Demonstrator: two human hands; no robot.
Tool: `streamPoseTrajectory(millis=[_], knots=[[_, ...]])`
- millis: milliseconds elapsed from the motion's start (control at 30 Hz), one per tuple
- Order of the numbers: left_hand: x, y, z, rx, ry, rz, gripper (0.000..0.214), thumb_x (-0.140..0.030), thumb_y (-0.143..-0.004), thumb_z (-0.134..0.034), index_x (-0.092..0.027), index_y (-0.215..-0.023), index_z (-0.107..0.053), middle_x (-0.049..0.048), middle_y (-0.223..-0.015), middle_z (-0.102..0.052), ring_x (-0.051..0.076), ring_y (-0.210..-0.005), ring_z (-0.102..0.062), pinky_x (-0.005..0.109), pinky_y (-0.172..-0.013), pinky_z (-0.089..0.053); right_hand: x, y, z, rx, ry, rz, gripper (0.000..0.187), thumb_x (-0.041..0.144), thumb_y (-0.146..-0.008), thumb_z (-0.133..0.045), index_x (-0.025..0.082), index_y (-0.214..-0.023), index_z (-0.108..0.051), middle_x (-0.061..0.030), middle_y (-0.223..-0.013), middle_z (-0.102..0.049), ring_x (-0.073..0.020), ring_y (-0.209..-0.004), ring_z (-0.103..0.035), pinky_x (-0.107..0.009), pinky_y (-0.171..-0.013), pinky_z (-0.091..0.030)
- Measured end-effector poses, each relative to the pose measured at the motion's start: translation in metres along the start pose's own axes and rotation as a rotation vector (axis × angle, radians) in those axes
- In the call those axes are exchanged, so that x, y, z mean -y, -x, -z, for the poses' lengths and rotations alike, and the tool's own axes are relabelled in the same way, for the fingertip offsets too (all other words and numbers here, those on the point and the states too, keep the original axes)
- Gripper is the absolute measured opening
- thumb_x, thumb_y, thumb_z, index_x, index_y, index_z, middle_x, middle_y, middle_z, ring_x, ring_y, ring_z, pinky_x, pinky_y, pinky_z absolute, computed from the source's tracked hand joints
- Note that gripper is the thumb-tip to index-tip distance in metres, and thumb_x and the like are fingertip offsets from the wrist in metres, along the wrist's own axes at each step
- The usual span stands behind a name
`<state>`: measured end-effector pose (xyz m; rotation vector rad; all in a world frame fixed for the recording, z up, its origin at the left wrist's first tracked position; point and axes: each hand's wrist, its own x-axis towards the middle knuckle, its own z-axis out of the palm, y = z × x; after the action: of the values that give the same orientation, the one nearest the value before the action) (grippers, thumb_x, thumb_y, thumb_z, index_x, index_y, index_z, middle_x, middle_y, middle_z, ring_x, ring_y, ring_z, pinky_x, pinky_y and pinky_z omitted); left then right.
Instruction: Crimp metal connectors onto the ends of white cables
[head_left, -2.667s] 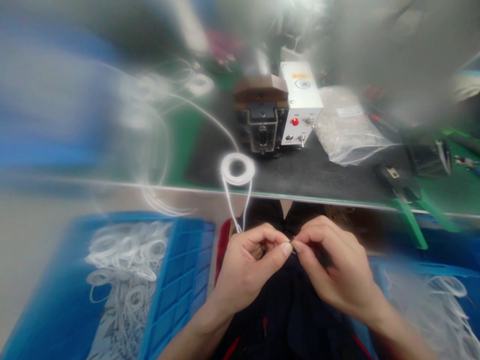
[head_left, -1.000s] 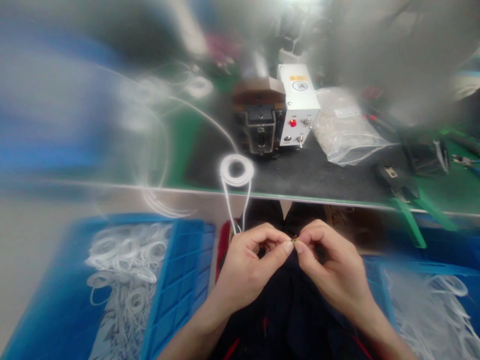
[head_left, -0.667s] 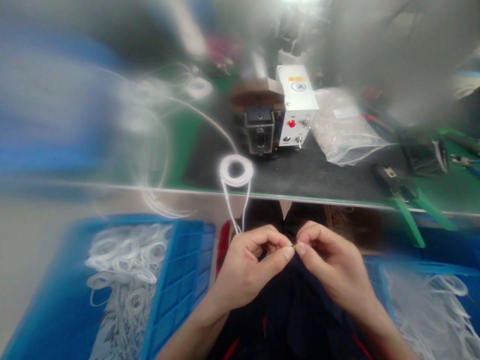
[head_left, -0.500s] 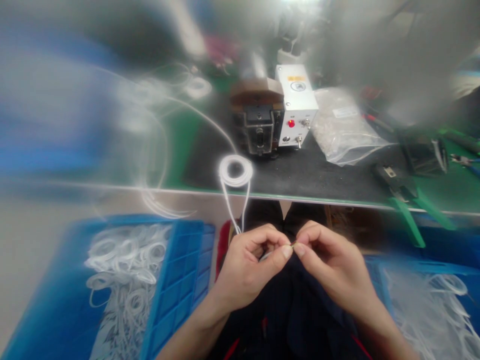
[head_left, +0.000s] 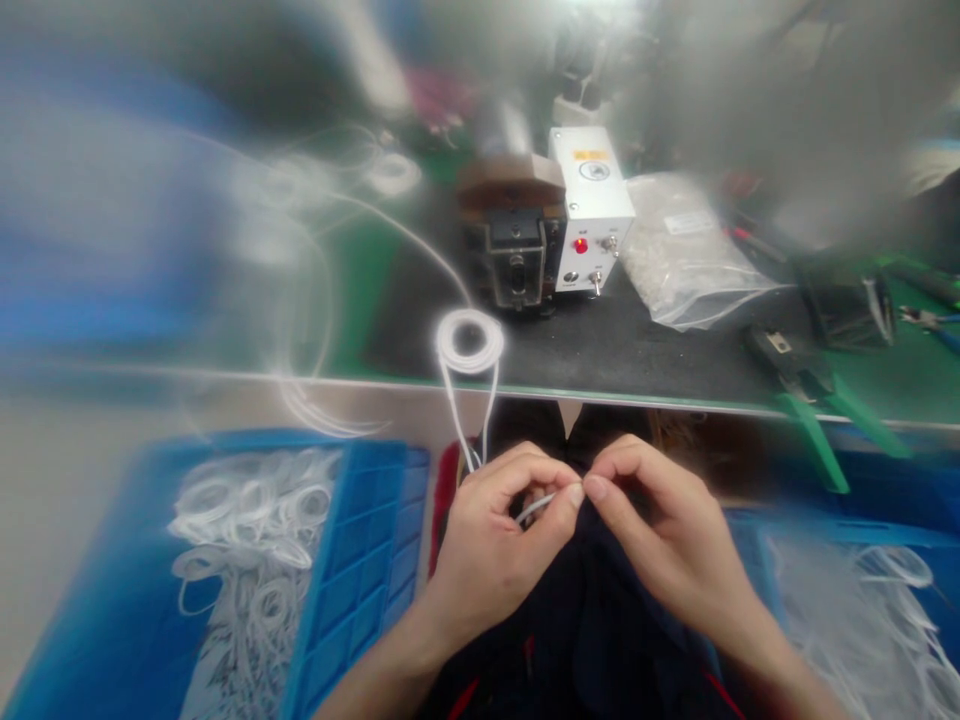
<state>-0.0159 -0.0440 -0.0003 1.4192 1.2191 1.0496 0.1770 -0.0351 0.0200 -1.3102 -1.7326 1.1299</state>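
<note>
A white cable (head_left: 534,506) runs through my left hand (head_left: 504,535), pinched between thumb and forefinger near its end. My right hand (head_left: 667,535) has thumb and forefinger closed on the cable's thin wire ends, its fingertips touching those of the left hand. The tips themselves are covered by my fingers. The coiled part of a white cable (head_left: 470,342) lies at the bench's front edge, and two strands hang from it to behind my left hand.
A machine with a white control box (head_left: 592,210) stands on a black mat (head_left: 592,350). Right of it are a clear bag of small parts (head_left: 679,260) and green-handled pliers (head_left: 814,430). Blue crates (head_left: 360,540) with coiled cables (head_left: 262,540) flank my lap.
My fingertips have closed together over the coloured wire ends that showed between them. More of the white cable shows inside my left hand. The coil has stayed in place.
</note>
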Motion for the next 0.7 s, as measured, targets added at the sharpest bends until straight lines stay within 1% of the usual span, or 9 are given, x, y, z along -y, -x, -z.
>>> streamPoseTrajectory(millis=[67,167,233,267,333,400,467,567,700], knots=[[-0.002,0.0,-0.002,-0.04,-0.088,-0.064,0.009,-0.013,-0.1,-0.072,-0.021,-0.095,-0.076,0.0013,-0.085,-0.07,0.015,-0.076,-0.064,0.027,-0.071,-0.048,-0.002,0.003,-0.003,-0.028,0.046,0.005,0.016,0.024,-0.111,-0.063,0.025,-0.095,-0.063,0.0007,-0.087,-0.065,-0.0171,-0.076,-0.062,-0.031,-0.07,-0.047],[-0.008,0.001,-0.004,-0.095,-0.181,-0.14,0.011,-0.01,-0.097,-0.074,-0.021,-0.099,-0.077,0.0025,-0.09,-0.074,0.015,-0.077,-0.066,0.027,-0.071,-0.049,-0.004,0.005,-0.003,-0.079,0.145,0.059,0.013,0.021,-0.11,-0.061,0.025,-0.098,-0.061,0.0002,-0.089,-0.065,-0.0176,-0.078,-0.063,-0.031,-0.072,-0.047],[-0.01,0.001,-0.005,-0.099,-0.178,-0.141,0.01,-0.011,-0.096,-0.075,-0.021,-0.097,-0.076,0.0023,-0.088,-0.074,0.015,-0.075,-0.065,0.027,-0.07,-0.048,-0.003,0.004,-0.001,-0.084,0.157,0.081,0.013,0.021,-0.11,-0.062,0.026,-0.098,-0.061,0.0007,-0.09,-0.066,-0.0168,-0.078,-0.063,-0.03,-0.073,-0.047],[-0.011,0.0,-0.004,-0.082,-0.146,-0.113,0.009,-0.012,-0.097,-0.074,-0.021,-0.095,-0.076,0.0016,-0.086,-0.072,0.014,-0.073,-0.064,0.027,-0.068,-0.048,-0.002,0.001,0.0,-0.069,0.132,0.07,0.014,0.022,-0.11,-0.062,0.025,-0.097,-0.062,0.0013,-0.088,-0.066,-0.0162,-0.077,-0.062,-0.029,-0.071,-0.047],[-0.01,-0.002,-0.002,-0.023,-0.025,-0.006,0.009,-0.017,-0.099,-0.074,-0.021,-0.091,-0.075,0.0003,-0.081,-0.068,0.013,-0.069,-0.06,0.025,-0.063,-0.045,0.0,-0.005,0.003,-0.009,0.035,0.003,0.017,0.026,-0.11,-0.064,0.025,-0.093,-0.063,0.0025,-0.082,-0.064,-0.0149,-0.071,-0.06,-0.027,-0.066,-0.046],[-0.006,-0.005,0.001,0.039,0.132,0.113,0.012,-0.023,-0.101,-0.074,-0.02,-0.089,-0.075,-0.0002,-0.08,-0.066,0.011,-0.067,-0.057,0.024,-0.06,-0.043,0.002,-0.011,0.005,0.048,-0.075,-0.079,0.021,0.031,-0.11,-0.064,0.023,-0.09,-0.065,0.0037,-0.074,-0.061,-0.0136,-0.064,-0.056,-0.027,-0.059,-0.043],[-0.001,-0.008,0.004,0.073,0.259,0.192,0.014,-0.028,-0.102,-0.075,-0.02,-0.091,-0.076,0.0,-0.082,-0.065,0.011,-0.069,-0.056,0.023,-0.06,-0.041,0.003,-0.017,0.005,0.073,-0.15,-0.131,0.022,0.034,-0.109,-0.066,0.022,-0.09,-0.067,0.0044,-0.069,-0.058,-0.0128,-0.059,-0.052,-0.026,-0.055,-0.041],[0.006,-0.01,0.008,0.107,0.343,0.23,0.016,-0.033,-0.104,-0.074,-0.02,-0.096,-0.079,0.0004,-0.083,-0.065,0.009,-0.066,-0.053,0.022,-0.059,-0.04,0.004,-0.021,0.004,0.072,-0.19,-0.158,0.022,0.035,-0.107,-0.067,0.021,-0.089,-0.068,0.0041,-0.068,-0.058,-0.0127,-0.058,-0.051,-0.025,-0.054,-0.04],[0.01,-0.009,0.011,0.113,0.409,0.276,0.027,-0.04,-0.107,-0.068,-0.018,-0.096,-0.08,-0.0001,-0.077,-0.061,0.006,-0.054,-0.042,0.023,-0.051,-0.031,0.005,-0.02,0.002,0.067,-0.197,-0.18,0.021,0.034,-0.106,-0.067,0.02,-0.091,-0.068,0.0035,-0.069,-0.059,-0.0127,-0.058,-0.051,-0.025,-0.053,-0.04]])
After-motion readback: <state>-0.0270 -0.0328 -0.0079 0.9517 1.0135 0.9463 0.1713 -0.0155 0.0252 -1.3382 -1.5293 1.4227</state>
